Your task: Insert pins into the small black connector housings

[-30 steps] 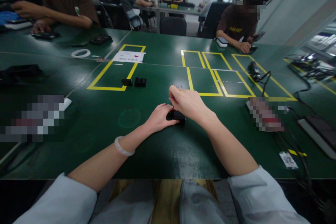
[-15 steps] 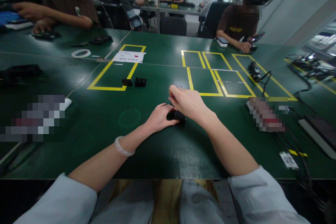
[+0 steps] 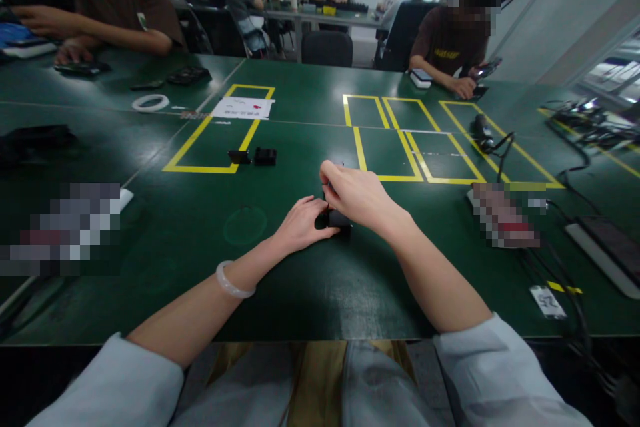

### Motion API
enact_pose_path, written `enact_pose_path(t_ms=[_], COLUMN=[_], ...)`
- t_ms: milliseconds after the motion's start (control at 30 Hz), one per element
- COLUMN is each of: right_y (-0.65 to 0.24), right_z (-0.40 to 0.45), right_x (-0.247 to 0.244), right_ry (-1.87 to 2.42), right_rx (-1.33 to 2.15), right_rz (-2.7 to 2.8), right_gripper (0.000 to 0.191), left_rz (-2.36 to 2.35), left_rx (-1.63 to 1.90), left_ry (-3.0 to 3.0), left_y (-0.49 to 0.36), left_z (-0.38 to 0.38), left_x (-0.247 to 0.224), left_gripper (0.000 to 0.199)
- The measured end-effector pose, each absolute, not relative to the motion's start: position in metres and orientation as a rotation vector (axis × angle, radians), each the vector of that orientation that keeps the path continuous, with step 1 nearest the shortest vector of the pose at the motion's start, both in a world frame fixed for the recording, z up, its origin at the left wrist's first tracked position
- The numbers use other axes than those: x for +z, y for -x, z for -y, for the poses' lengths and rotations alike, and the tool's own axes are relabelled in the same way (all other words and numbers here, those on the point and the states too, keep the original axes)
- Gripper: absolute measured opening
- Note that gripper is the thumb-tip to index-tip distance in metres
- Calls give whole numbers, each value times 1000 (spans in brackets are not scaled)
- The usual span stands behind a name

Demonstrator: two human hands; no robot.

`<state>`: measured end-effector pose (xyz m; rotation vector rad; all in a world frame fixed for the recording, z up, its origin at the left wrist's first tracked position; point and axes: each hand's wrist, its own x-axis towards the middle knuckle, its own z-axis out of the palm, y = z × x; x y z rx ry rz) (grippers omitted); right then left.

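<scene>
On the green table in front of me, my left hand (image 3: 309, 221) holds a small black block-like part (image 3: 339, 219) between thumb and fingers. Much of that part is hidden behind both hands. Directly above it, my right hand (image 3: 353, 190) is closed, fingers curled down and pinched together. A thin dark piece shows just under those fingers, too small to name. Farther off to the left lie two small black parts, one with an upright plate (image 3: 240, 157) and one like a little open box (image 3: 265, 156).
Yellow tape rectangles (image 3: 200, 169) mark the table. A white paper sheet (image 3: 243, 108) and a tape roll (image 3: 150, 103) lie at the back left. Cables (image 3: 575, 267) and phone-like devices (image 3: 607, 253) lie on the right. Across the table a person (image 3: 453, 47) handles a device.
The whole view has shifted very slightly. Both hands keep nearly the same pose around the black part, and the thin dark piece under my right fingers shows less.
</scene>
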<state>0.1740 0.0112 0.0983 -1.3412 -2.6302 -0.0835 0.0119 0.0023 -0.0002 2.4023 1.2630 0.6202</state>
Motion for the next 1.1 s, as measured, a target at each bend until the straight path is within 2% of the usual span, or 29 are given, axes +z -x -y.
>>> enact_pose_path(t_ms=[633, 833, 1100], right_y=[-180, -201, -227], right_z=[-12, -16, -19], right_x=[103, 112, 92], right_ry=[1230, 1376, 1493], right_rx=[24, 4, 65], right_rz=[2541, 2391, 2269], right_gripper=[23, 23, 22], left_rz=[-1249, -1225, -1220], left_rx=[606, 602, 599], left_ry=[-2432, -2434, -2436], left_y=[-11, -9, -7], left_z=[-1, -1, -1], left_x=[1, -1, -2], left_gripper=[38, 36, 37])
